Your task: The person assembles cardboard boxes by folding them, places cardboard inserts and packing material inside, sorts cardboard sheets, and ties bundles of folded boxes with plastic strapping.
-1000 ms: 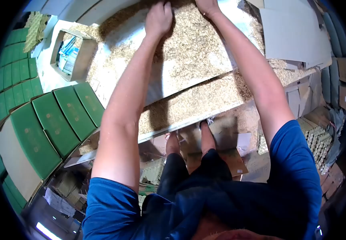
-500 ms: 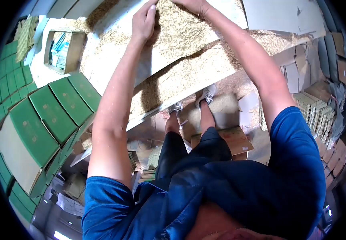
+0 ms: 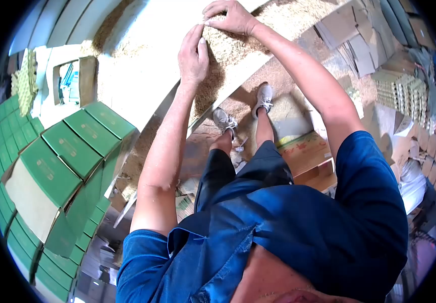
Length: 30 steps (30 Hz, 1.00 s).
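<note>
My left hand [image 3: 194,58] lies over the pale bench, its fingers stretched forward and held side by side, with nothing visible in it. Close by, at the top of the view, my right hand [image 3: 232,19] has its fingers bent toward the left hand and its thumb apart from them. The fingertips of the two hands are near each other. Beneath and beside them is a heap of loose tan husk-like material [image 3: 230,48]. Strong light washes out the bench surface around the left hand.
Stacked green boxes [image 3: 51,171] fill the left side. An open carton [image 3: 88,81] with blue and white items stands at the back left. Egg trays [image 3: 402,88] are piled at right, near flattened cardboard [image 3: 362,48]. An open brown box [image 3: 306,154] is by my legs.
My view has shifted. Both hands are now lower in the picture and closer together, with the right hand's fingers fully in view. The heap between my arms shows less.
</note>
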Tool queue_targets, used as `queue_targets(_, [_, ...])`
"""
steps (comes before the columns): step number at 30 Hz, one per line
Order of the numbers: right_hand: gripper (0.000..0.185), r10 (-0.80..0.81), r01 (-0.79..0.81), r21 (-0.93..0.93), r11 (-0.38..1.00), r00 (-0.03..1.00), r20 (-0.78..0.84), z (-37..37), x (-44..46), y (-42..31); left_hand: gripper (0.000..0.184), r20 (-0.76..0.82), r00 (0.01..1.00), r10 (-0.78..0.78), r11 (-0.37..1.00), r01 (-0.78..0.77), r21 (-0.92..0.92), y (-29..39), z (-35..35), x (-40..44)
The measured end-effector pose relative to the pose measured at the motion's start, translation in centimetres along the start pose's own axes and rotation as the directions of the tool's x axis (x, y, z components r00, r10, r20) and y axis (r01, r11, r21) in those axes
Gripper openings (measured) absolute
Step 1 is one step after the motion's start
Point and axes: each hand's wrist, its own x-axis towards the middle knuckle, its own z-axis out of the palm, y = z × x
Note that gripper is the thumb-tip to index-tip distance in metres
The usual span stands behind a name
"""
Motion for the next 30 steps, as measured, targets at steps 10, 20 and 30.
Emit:
queue_targets(10, [0.015, 0.126, -0.145, -0.206, 0.968, 0.987, -0.099, 0.4, -8.7, -3.7, 0.047, 0.173, 0.981, 0.092, 0.987, -0.113, 0.117, 2.6, 1.3, -5.7])
queue_targets(20, [0.022, 0.145, -0.197, -0.281, 0.939, 0.97, -0.195, -3.5, -14.9, -4.5, 0.05, 0.319, 0.942, 0.106, 0.992, -0.121, 0.029, 6.1, 5.9, -7.1])
queue_targets(30, [0.033, 0.322, -0.433, -0.433, 0.791, 0.896, -0.307, -12.0, -24.0, -2.1, 0.054, 0.41, 0.875, 0.257, 0.959, -0.284, 0.005, 10.5, 8.9, -4.8])
